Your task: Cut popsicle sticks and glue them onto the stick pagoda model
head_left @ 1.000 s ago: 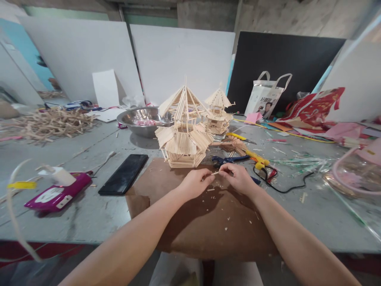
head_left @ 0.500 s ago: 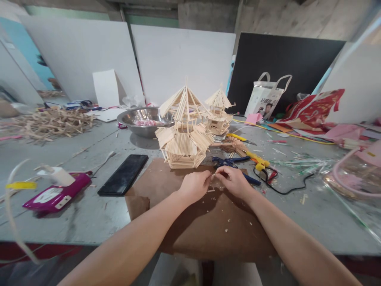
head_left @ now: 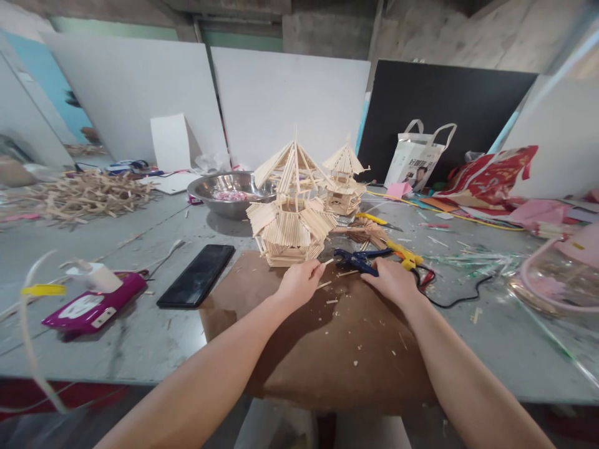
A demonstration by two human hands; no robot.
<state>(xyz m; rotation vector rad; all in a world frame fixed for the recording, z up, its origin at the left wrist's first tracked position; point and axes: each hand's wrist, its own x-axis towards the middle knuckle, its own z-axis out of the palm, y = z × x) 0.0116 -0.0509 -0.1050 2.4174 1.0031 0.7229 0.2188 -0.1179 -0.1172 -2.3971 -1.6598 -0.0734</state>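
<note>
My left hand [head_left: 299, 284] is closed on a thin wooden stick [head_left: 329, 261], whose pale end points up to the right from the fingertips. My right hand [head_left: 393, 282] is wrapped over one handle of the dark blue cutting pliers [head_left: 358, 259], which lie on the brown board [head_left: 327, 355]; their jaws face left, towards the stick. Just behind my left hand stands a pavilion model [head_left: 292, 227] built of wooden sticks, with a tiered roof. Short stick pieces [head_left: 324, 285] lie on the board between the hands.
A smaller stick pavilion [head_left: 345, 178] and a steel bowl [head_left: 219, 202] stand behind. At left are a black phone [head_left: 195, 276], a purple power strip [head_left: 98, 302] and a stick heap [head_left: 93, 193]. A yellow glue gun [head_left: 406, 254] with a black cord lies right of the pliers.
My hands have parted. The right hand has moved right onto the pliers' handle, while the left stays near the board's middle with a stick now showing in its fingers.
</note>
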